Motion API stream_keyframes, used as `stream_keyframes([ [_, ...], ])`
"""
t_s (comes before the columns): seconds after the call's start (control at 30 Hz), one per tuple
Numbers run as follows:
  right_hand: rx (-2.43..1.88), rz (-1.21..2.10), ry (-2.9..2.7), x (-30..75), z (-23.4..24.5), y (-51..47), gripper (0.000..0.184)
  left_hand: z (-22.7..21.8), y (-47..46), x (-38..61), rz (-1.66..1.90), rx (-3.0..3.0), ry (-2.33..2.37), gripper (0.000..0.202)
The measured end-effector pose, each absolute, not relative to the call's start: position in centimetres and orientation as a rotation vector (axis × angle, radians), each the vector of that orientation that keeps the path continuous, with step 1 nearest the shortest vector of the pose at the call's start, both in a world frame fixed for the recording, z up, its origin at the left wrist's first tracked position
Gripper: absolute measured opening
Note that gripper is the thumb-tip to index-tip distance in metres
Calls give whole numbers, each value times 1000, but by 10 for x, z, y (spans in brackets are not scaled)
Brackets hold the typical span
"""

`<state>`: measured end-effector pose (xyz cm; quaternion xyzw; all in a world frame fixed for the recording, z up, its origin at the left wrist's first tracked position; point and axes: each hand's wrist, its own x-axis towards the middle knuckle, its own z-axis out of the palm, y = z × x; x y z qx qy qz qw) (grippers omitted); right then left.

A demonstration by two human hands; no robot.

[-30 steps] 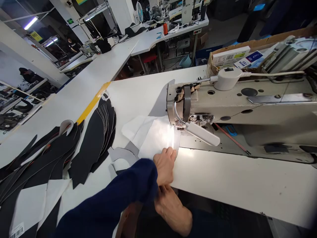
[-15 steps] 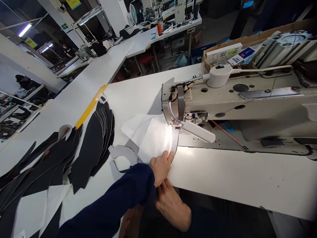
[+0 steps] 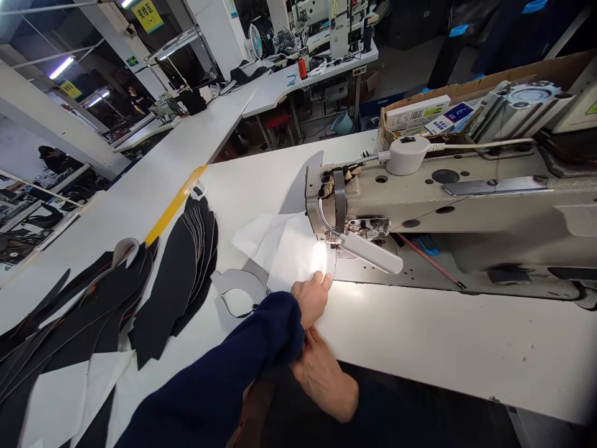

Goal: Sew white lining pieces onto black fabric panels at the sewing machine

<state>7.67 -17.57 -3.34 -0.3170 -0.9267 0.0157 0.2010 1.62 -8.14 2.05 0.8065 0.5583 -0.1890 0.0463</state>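
Observation:
My left hand [image 3: 311, 300] is closed at the near edge of a white fabric piece [image 3: 291, 258], thumb and fingers pressed together on its rim. The far side of that fabric lies under the head of a sewing machine [image 3: 373, 193], in the bright light of a small lamp [image 3: 373, 252]. Below my left wrist, at the table's front edge, my right hand [image 3: 324, 376] is curled with its fingers together. Its fingertips are partly covered, so what they hold does not show. A grey curved cut piece [image 3: 242, 283] lies left of the white fabric.
Stacked dark cut pieces [image 3: 181, 267] fan out on the left, beside more dark strips [image 3: 93, 298] and white sheets [image 3: 58, 398]. Yellow tape [image 3: 175, 205] crosses the white table. A cardboard box [image 3: 385, 127] stands behind the machine. Tweezers-like red rod [image 3: 431, 261] lies under its arm.
My left hand has slid forward toward the machine head, and the white fabric's near edge has moved with it. My right hand stays close below it. The view has tilted slightly.

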Motion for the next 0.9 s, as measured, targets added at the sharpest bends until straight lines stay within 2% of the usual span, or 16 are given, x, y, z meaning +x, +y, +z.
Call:
stream_keyframes([
  [0.3,-838,-51,-2595,95,-29,-157,25,6,-57,22,-491,2493,1762,48],
  [0.47,-949,-96,-2562,102,-33,-149,43,11,-41,31,-407,2498,1792,48],
  [0.63,-935,-89,-2494,101,-34,-148,28,20,-63,20,-407,2467,1837,45],
  [0.9,-866,-28,-2409,90,-37,-160,25,18,-79,10,-559,2540,1662,51],
])
